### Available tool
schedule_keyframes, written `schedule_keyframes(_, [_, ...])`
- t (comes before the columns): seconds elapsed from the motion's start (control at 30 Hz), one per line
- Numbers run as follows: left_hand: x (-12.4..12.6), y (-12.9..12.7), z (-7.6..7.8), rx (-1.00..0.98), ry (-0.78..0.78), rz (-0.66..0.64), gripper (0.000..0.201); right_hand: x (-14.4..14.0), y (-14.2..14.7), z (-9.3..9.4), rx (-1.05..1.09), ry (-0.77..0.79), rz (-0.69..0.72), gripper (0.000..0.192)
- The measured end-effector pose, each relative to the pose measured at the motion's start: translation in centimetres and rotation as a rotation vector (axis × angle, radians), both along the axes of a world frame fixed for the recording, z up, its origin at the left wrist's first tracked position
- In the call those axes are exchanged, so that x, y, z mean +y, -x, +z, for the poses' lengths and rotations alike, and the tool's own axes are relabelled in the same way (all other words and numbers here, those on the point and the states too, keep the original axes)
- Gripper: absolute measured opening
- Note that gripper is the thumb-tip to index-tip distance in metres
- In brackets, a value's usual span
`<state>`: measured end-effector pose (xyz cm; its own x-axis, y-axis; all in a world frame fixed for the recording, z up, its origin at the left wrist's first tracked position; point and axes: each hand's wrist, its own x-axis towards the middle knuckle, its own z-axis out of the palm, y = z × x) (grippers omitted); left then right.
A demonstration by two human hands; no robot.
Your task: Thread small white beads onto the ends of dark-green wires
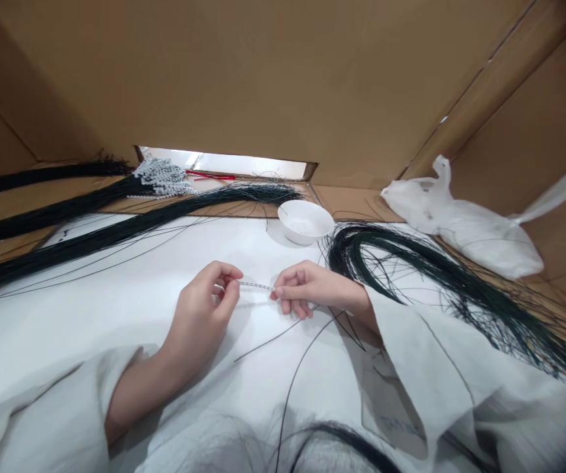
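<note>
Left hand (204, 299) and right hand (303, 289) each pinching one end of the beaded wire (257, 286); best kept taut and level, beads pushed gently.

No text, label, brand or number can be read anywhere; the white sleeve (401, 407) on the right arm carries faint grey marks, too blurred to make out; the cardboard walls (263, 79), the white bowl (305, 221) and the plastic bag (465, 226) show no print.
</note>
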<state>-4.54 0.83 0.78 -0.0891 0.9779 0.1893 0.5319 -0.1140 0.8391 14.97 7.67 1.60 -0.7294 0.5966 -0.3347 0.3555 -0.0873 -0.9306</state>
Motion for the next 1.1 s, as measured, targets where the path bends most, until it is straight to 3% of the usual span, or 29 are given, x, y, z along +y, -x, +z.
schedule_keyframes(0.9, [0.0,0.5,0.3,0.165,0.059,-0.119,0.010,0.1,-0.1,-0.7,0.029,-0.109,0.004,0.018])
schedule_keyframes(1.1, [0.4,1.1,-0.1,0.044,0.027,-0.209,0.013,0.2,-0.2,-0.5,0.061,-0.076,-0.020,0.018])
